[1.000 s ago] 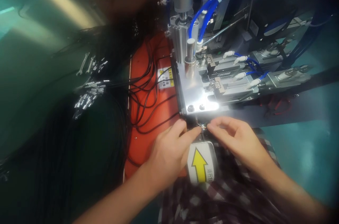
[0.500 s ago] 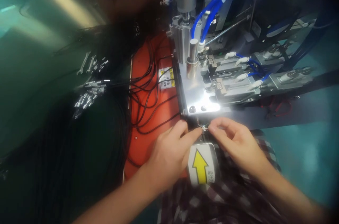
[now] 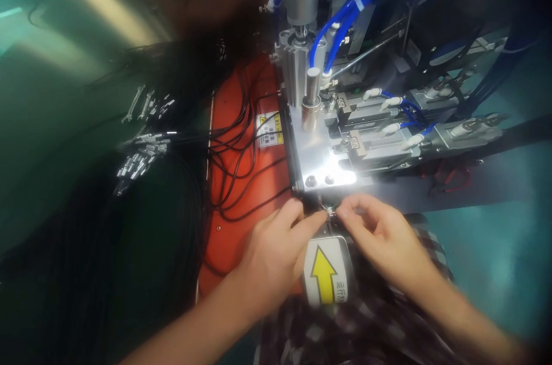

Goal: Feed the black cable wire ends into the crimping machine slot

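Observation:
Between the fingertips of my two hands is a small shiny metal piece (image 3: 330,211) with what look like thin wires at it, just in front of the machine's bright metal plate (image 3: 304,152). My left hand (image 3: 276,244) is closed, its index fingertip against the left side of the piece; whatever lies under its fingers is hidden. From the right, my right hand (image 3: 382,233) pinches with thumb and index finger at the other side of the piece. Below the fingertips, a white label with a yellow arrow (image 3: 323,273) faces up.
Black cables (image 3: 233,181) cross the red machine base (image 3: 233,238) on the left. A bundle of shiny metal cable ends (image 3: 144,155) and a wrench (image 3: 133,105) lie farther left. Blue air hoses (image 3: 345,20) and cylinders rise behind. Red-handled pliers (image 3: 452,177) lie at right.
The view has shifted slightly, so the machine appears a little farther left and lower. Both hands keep nearly the same pose around the small metal piece.

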Demonstrator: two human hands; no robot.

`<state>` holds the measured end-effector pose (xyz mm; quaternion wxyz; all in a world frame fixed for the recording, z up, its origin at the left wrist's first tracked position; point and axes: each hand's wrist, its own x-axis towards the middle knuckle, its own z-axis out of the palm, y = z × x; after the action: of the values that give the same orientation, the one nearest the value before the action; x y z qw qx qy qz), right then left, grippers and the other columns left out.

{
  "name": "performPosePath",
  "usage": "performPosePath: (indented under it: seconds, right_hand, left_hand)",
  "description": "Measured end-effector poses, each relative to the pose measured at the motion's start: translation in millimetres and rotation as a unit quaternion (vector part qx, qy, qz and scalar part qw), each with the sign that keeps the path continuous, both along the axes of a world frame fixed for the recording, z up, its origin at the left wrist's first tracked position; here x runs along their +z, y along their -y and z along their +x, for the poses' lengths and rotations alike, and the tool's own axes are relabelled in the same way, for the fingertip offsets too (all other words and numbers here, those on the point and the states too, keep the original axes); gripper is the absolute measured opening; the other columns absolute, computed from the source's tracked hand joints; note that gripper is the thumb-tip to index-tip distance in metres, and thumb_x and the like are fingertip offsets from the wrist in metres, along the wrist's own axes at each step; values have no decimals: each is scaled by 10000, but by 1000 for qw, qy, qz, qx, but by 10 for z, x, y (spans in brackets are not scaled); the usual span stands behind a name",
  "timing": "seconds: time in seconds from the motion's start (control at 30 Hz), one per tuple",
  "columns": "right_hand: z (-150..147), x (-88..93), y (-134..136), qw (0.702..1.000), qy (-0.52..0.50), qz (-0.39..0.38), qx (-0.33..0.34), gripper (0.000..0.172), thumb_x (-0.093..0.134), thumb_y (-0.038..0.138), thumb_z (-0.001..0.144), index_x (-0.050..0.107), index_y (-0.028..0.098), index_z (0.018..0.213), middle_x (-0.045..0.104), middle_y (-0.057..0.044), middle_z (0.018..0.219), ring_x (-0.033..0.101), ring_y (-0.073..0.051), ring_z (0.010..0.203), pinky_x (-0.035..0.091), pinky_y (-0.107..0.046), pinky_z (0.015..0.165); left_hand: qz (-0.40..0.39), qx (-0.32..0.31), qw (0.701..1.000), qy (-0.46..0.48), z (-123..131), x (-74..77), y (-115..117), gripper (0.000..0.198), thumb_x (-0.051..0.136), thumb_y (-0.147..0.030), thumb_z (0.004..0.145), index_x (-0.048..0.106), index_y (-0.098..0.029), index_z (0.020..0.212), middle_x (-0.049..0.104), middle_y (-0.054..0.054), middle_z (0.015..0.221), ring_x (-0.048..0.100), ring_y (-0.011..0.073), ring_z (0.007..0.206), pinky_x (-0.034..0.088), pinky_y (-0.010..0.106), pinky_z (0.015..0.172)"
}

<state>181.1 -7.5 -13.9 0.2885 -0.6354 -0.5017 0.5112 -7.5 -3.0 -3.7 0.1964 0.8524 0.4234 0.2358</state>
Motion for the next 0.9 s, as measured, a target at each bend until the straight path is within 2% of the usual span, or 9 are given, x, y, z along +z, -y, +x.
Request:
performPosePath:
  seconds: [0.07,0.13,0.27,0.5,0.6,0.73,0.8,0.9]
  right_hand:
    - [13,5,-9,997,-55,-50,8,253,526,418,874,537,189,767,420,55,526,371,-99,465,282,-226,430]
    - [21,0,-9,993,-99,-69,10,266,528,433,875,520,190,767,360,77,491,330,-88,445,250,-215,417]
    - [9,-22,10,993,-108,-38,-7,247,533,429,879,518,196,798,333,79,536,263,-81,457,213,-213,410]
    - [1,-33,21,992,-118,-33,-12,246,518,425,888,513,204,779,325,77,538,269,-84,449,222,-214,403]
    - [-8,-43,25,995,-94,-1,-14,235,517,414,890,535,203,787,407,51,579,348,-102,479,284,-223,422]
    - [-40,-90,18,998,-31,56,-28,224,507,392,906,566,195,818,572,-24,776,522,-158,678,400,-243,542]
    - [-44,-109,8,998,-33,42,-33,240,509,409,902,564,194,810,597,-33,802,543,-165,701,414,-244,548]
    - [-18,-102,-2,997,-65,-4,-29,274,528,452,879,567,194,797,565,-3,677,495,-138,565,381,-235,468]
  left_hand:
    - [0,0,1000,3,3,-5,-1,302,429,-119,921,643,-138,1132,515,37,781,524,137,672,451,228,563]
    - [-2,0,1000,6,3,-16,-2,302,433,-119,921,644,-135,1137,516,40,779,525,139,671,455,230,561]
    - [-2,1,1000,15,-5,-38,5,305,455,-95,904,641,-128,1143,520,41,777,527,140,676,472,232,566]
    - [7,1,1000,23,-3,-20,7,295,465,-78,896,643,-122,1127,528,39,767,534,136,670,485,226,559]
    - [12,3,1000,21,3,-16,1,297,458,-74,895,642,-126,1123,529,36,767,533,130,661,483,219,551]
    - [9,7,1000,15,4,-19,-5,304,446,-79,900,643,-138,1124,527,31,763,538,128,666,489,215,556]
    - [7,7,1000,16,3,-19,-6,304,448,-77,898,644,-133,1123,529,35,767,542,130,670,491,216,559]
    - [6,7,1000,19,0,-21,-3,313,449,-70,895,641,-137,1132,528,34,768,539,130,669,489,218,560]
